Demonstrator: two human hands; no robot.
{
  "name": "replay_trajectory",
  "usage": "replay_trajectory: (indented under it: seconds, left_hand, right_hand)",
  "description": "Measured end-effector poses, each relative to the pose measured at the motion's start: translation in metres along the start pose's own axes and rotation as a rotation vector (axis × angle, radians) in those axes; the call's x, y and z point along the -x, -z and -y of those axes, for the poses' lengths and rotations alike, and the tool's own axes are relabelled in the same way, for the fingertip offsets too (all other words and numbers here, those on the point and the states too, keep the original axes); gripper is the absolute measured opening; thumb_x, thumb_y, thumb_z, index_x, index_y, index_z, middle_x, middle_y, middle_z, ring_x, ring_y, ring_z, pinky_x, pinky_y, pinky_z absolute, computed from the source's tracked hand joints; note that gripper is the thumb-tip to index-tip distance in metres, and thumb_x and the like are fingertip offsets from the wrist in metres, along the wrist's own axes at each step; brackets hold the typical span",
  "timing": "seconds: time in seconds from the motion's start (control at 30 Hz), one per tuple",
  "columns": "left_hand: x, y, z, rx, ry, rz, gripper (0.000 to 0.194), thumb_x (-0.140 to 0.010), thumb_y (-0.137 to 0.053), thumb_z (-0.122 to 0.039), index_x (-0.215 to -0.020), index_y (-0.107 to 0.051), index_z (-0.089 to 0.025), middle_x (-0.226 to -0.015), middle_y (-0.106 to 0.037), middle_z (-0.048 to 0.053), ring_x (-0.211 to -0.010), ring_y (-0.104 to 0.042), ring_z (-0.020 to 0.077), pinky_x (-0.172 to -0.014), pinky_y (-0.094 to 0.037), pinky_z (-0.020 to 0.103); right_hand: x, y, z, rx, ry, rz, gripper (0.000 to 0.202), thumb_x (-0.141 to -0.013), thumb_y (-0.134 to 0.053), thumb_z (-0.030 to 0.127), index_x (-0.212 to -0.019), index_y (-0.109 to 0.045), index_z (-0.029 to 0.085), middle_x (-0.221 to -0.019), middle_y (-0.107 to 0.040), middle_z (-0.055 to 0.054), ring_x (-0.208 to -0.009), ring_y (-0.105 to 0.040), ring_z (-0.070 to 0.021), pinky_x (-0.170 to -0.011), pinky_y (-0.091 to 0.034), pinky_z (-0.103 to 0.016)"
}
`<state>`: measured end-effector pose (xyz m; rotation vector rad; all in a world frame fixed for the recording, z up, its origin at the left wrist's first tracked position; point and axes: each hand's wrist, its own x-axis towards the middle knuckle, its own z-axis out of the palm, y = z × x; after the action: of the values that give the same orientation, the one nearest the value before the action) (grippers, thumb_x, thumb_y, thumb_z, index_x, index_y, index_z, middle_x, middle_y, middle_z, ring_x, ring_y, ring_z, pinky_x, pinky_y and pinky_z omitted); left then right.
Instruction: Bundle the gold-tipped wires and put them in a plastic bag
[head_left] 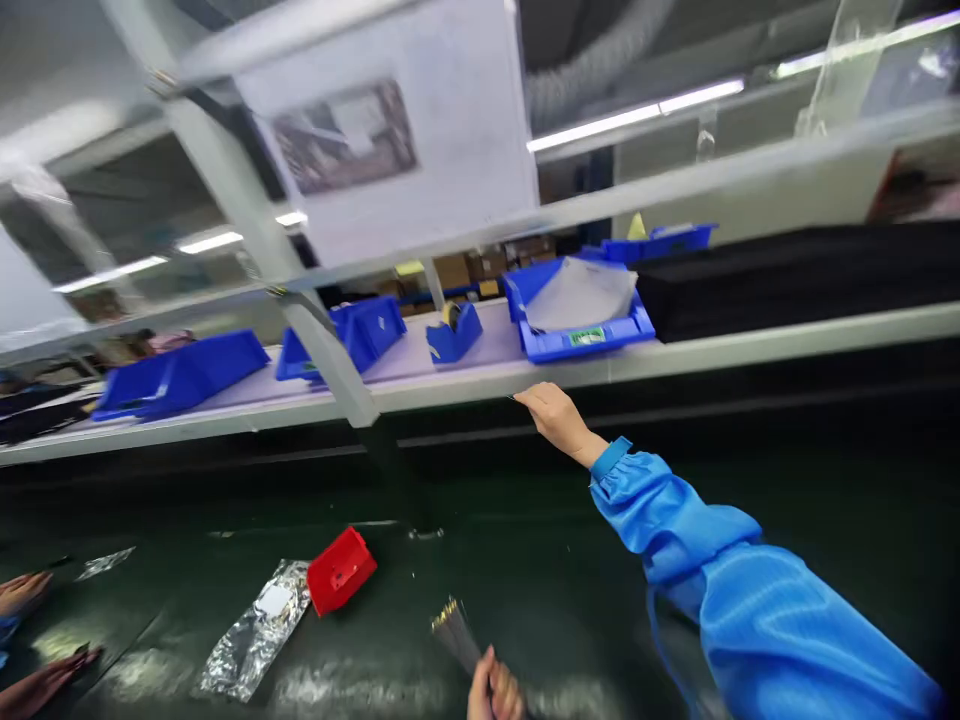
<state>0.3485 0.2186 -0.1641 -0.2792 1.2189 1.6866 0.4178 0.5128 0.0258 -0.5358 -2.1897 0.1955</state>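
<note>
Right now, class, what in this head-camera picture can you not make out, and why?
- Sheet hung on the frame: print and photo lost to motion blur.
- Left hand: cut by the bottom edge; the dark thing it holds is blurred.
- Right hand: fingertips blurred at the shelf edge, grip unclear.
- Other hands: cut by the left edge.
- Bin label: too small.

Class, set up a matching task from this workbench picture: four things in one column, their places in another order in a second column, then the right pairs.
Things:
1. red box
2. foil bag
3. tape holder
4. right hand

Places:
A. on the shelf, between blue bins
B. at the shelf's front edge
C. on the dark belt, right of the foil bag
D. flat on the belt, left of the red box

Pairs: 1-C, 2-D, 3-A, 4-B
</note>
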Motion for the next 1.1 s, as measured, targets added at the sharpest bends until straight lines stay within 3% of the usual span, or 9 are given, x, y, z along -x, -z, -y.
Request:
replay_trajectory:
  seconds: [0.03, 0.1, 0.3, 0.43, 0.53, 0.67, 0.87, 1.03, 1.1]
  left_hand:
    - [-0.001, 0.005, 0.003, 0.058, 0.028, 0.044, 0.039, -0.082, -0.052, -0.034, -0.051, -0.039, -0.016, -0.039, -0.029, -0.007, -0.030, -0.028, 0.0045, -0.032, -0.025, 0.018]
    - [-0.002, 0.016, 0.009, 0.203, 0.030, 0.193, 0.042, -0.076, -0.058, -0.030, -0.048, -0.031, -0.017, -0.037, -0.017, -0.009, -0.028, -0.018, 0.0029, -0.031, -0.020, 0.018]
    - [-0.009, 0.048, 0.011, 0.199, 0.146, 0.178, 0.040, -0.070, -0.060, -0.024, -0.050, -0.027, -0.017, -0.040, -0.011, -0.010, -0.029, -0.017, 0.0024, -0.034, -0.019, 0.017]
    - [-0.018, 0.043, 0.006, 0.158, 0.169, 0.226, 0.039, -0.071, -0.058, -0.022, -0.051, -0.026, -0.018, -0.040, -0.009, -0.010, -0.030, -0.016, 0.0029, -0.034, -0.017, 0.018]
    - [-0.026, 0.024, 0.005, 0.125, 0.177, 0.285, 0.037, -0.073, -0.056, -0.022, -0.052, -0.026, -0.017, -0.040, -0.011, -0.011, -0.030, -0.016, 0.0028, -0.035, -0.017, 0.018]
    - [-0.029, 0.002, 0.010, 0.098, 0.168, 0.338, 0.036, -0.075, -0.056, -0.024, -0.053, -0.028, -0.017, -0.040, -0.015, -0.011, -0.030, -0.019, 0.0026, -0.037, -0.017, 0.018]
    - [-0.025, 0.008, 0.023, 0.053, 0.168, 0.254, 0.038, -0.074, -0.057, -0.026, -0.052, -0.027, -0.017, -0.038, -0.015, -0.011, -0.029, -0.018, 0.0024, -0.035, -0.016, 0.018]
    - [-0.015, 0.018, 0.019, 0.015, 0.121, 0.163, 0.040, -0.084, -0.048, -0.030, -0.051, -0.030, -0.016, -0.037, -0.019, -0.010, -0.029, -0.019, 0.0027, -0.034, -0.020, 0.018]
    - [-0.010, 0.010, 0.015, -0.001, 0.094, 0.168, 0.033, -0.086, -0.046, -0.032, -0.059, -0.044, -0.014, -0.044, -0.036, -0.008, -0.035, -0.033, 0.0035, -0.038, -0.030, 0.017]
  right_hand:
    - [0.026, -0.001, -0.007, -0.033, -0.069, 0.012, 0.030, -0.085, -0.038, 0.021, -0.103, -0.062, 0.024, -0.100, -0.062, -0.006, -0.097, -0.051, -0.0207, -0.088, -0.037, -0.036]
    - [0.092, -0.003, -0.025, -0.069, -0.261, 0.023, 0.028, -0.086, -0.038, 0.027, -0.102, -0.061, 0.025, -0.103, -0.062, -0.004, -0.098, -0.053, -0.0191, -0.087, -0.039, -0.034]
    - [0.320, 0.016, -0.055, 0.019, -0.871, 0.030, 0.024, -0.079, -0.042, 0.029, -0.080, -0.063, 0.017, -0.078, -0.068, -0.008, -0.070, -0.062, -0.0212, -0.066, -0.046, -0.035]
    - [0.401, 0.023, -0.062, 0.065, -1.065, 0.026, 0.017, -0.075, -0.049, 0.027, -0.076, -0.063, 0.017, -0.073, -0.068, -0.006, -0.067, -0.062, -0.0192, -0.068, -0.047, -0.034]
    - [0.420, 0.024, -0.072, 0.070, -1.145, 0.018, 0.015, -0.078, -0.053, 0.027, -0.082, -0.063, 0.016, -0.077, -0.067, -0.005, -0.073, -0.062, -0.0157, -0.076, -0.046, -0.034]
    - [0.420, 0.022, -0.088, 0.066, -1.223, -0.030, 0.022, -0.084, -0.050, 0.032, -0.090, -0.061, 0.013, -0.081, -0.066, -0.004, -0.077, -0.062, -0.0137, -0.079, -0.047, -0.034]
    - [0.413, 0.018, -0.102, 0.105, -1.274, -0.035, 0.022, -0.084, -0.047, 0.027, -0.092, -0.060, 0.012, -0.080, -0.067, -0.005, -0.076, -0.063, -0.0152, -0.076, -0.048, -0.035]
    - [0.403, 0.021, -0.084, 0.182, -1.101, 0.013, 0.021, -0.070, -0.046, 0.020, -0.075, -0.066, 0.016, -0.094, -0.067, -0.011, -0.091, -0.060, -0.0251, -0.083, -0.044, -0.043]
    - [0.384, 0.022, -0.079, 0.185, -0.960, -0.001, 0.019, -0.067, -0.047, 0.021, -0.067, -0.066, 0.018, -0.098, -0.066, -0.011, -0.091, -0.060, -0.0278, -0.080, -0.046, -0.046]
